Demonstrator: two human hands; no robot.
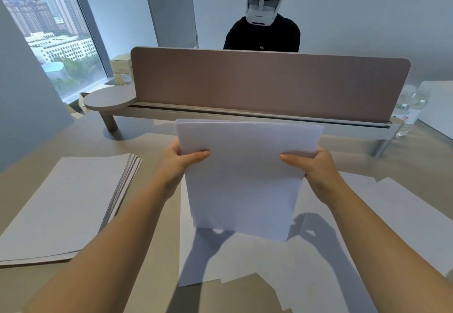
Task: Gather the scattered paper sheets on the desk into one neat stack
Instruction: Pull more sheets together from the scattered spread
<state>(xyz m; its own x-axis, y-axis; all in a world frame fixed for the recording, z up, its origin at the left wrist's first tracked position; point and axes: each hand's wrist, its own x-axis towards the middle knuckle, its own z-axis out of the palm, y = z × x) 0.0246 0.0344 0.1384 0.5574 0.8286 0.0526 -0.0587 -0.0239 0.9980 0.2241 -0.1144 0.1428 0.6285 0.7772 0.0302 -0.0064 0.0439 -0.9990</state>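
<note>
Squaring step: both hands are holding a bundle point(245, 178) upright at center, bottom edge resting on loose sheets point(257, 258) on the bench point(157, 227). Left hand point(179, 163) is pinching its 9 o'clock edge, thumb in front, fingers behind; right hand point(316, 165) is doing the same at 3 o'clock. Top edges are looking uneven, so jogging is likely next, then collecting the rest. Count: one held bundle, one fanned stack point(66, 205) at 8 o'clock, several loose sheets at 6 and 4 o'clock; exact number unclear. Two hands.
</note>
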